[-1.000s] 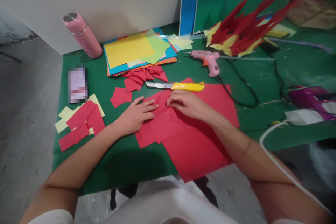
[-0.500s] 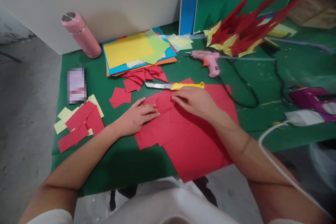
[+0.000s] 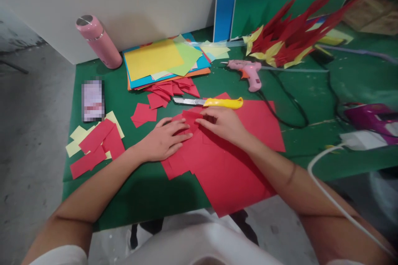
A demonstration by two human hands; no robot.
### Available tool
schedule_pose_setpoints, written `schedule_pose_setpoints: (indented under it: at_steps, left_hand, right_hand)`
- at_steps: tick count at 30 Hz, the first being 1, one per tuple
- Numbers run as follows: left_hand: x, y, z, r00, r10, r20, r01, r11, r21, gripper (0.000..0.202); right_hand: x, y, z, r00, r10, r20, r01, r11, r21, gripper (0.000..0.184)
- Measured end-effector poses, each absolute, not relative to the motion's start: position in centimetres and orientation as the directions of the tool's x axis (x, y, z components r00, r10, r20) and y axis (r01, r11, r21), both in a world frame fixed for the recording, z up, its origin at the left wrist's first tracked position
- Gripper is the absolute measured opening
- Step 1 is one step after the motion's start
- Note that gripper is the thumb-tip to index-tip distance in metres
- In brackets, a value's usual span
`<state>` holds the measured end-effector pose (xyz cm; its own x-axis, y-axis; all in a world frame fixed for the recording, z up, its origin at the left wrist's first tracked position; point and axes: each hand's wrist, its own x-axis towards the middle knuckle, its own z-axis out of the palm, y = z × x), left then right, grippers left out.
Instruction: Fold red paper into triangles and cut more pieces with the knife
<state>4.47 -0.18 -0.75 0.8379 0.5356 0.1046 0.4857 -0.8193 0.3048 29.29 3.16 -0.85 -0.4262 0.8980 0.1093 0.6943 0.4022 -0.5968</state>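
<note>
My left hand [image 3: 166, 138] lies with its fingers apart over cut pieces of red paper [image 3: 178, 165]. Beside it, my right hand [image 3: 219, 123] pinches the edge of a small red paper piece [image 3: 190, 116], lifted a little off the pieces below. Under both hands spreads a large red sheet [image 3: 236, 169], its lower corner past the table's front edge. Just beyond my right hand rests a yellow-handled utility knife [image 3: 222, 102], blade out and pointing left. Folded red paper pieces [image 3: 169, 89] are heaped behind the knife, with a few loose ones [image 3: 144, 114] to the left.
On the green table [image 3: 124, 198] stand a pink bottle [image 3: 104, 47], a phone [image 3: 93, 100] and stacked coloured paper [image 3: 152, 60]. A pink glue gun [image 3: 248, 72] with a black cord lies before a red-and-yellow paper flame shape [image 3: 286, 37]. A white cable [image 3: 323, 190] crosses my right forearm.
My right hand has moved slightly left towards my left hand, raising the edge of a small red piece. My left hand has shifted slightly right. The view has moved a little.
</note>
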Motion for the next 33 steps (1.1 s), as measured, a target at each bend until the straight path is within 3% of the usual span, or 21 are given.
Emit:
schedule_pose_setpoints:
  at_steps: [6, 12, 21, 27, 33]
  left_hand:
    - [4.5, -0.4, -0.9, 0.828, 0.549, 0.116, 0.507, -0.82, 0.266, 0.055]
    - [4.6, -0.7, -1.2, 0.797, 0.595, 0.108, 0.561, -0.794, 0.232, 0.061]
    - [5.2, -1.1, -1.4, 0.804, 0.586, 0.097, 0.55, -0.796, 0.253, 0.073]
    - [5.2, -1.0, -1.5, 0.811, 0.577, 0.1, 0.532, -0.798, 0.283, 0.065]
    - [5.3, -0.9, -1.3, 0.797, 0.578, 0.176, 0.535, -0.81, 0.238, 0.062]
  right_hand:
    - [28.5, 3.1, -0.8, -0.393, 0.916, 0.079, 0.729, 0.363, -0.581, 0.041]
    - [28.3, 3.0, -0.9, -0.455, 0.89, 0.033, 0.706, 0.383, -0.596, 0.033]
    - [27.6, 2.7, -0.9, -0.412, 0.91, 0.042, 0.727, 0.356, -0.587, 0.025]
    - [27.6, 3.0, -0.8, -0.365, 0.929, 0.064, 0.623, 0.295, -0.725, 0.026]
    - [27.6, 2.9, -0.2, -0.378, 0.92, -0.101, 0.385, 0.057, -0.921, 0.033]
